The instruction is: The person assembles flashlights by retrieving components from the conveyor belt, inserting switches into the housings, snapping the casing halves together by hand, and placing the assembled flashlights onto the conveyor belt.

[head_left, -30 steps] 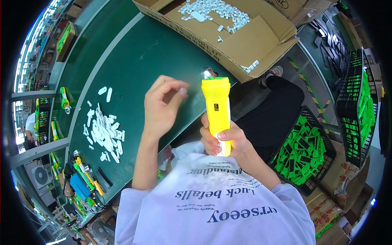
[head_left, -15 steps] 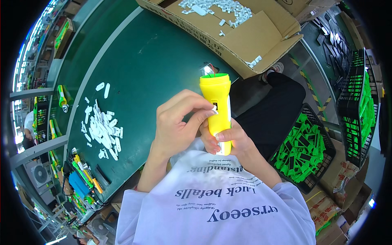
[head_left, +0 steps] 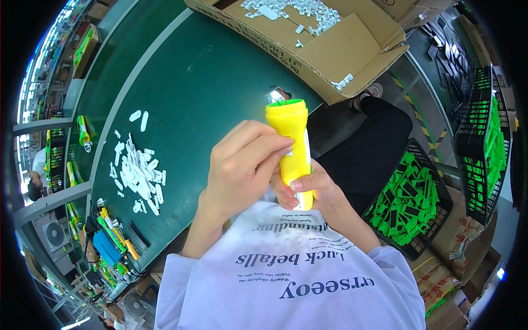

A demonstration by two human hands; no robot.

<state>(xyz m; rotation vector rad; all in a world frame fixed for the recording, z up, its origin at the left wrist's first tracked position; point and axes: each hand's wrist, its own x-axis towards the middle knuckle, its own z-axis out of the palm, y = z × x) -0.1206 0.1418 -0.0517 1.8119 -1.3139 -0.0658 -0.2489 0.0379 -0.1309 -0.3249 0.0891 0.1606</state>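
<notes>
A yellow flashlight body (head_left: 297, 129) stands nearly upright in front of my chest, its open, wide end facing away from me. My right hand (head_left: 313, 187) is closed around its lower part. With thumb and forefinger, my left hand (head_left: 242, 159) pinches a small white switch piece (head_left: 291, 152) against the slot in the body's side; the fingertips cover most of it. Beyond the open end, a clear bulb holder (head_left: 275, 95) hangs out on thin wires and looks lit.
Loose white plastic pieces (head_left: 138, 173) lie heaped on the green table (head_left: 181, 82) to the left. A cardboard box (head_left: 324, 60) with clear small parts stands at the back. To the right is a black basket (head_left: 410, 201) of green parts. Tools (head_left: 113, 242) lie at the near left corner.
My left fingers have pressed closer over the slot, which the white piece and fingertips now cover. The flashlight body has tilted slightly left, and its bulb holder has shifted with it.
</notes>
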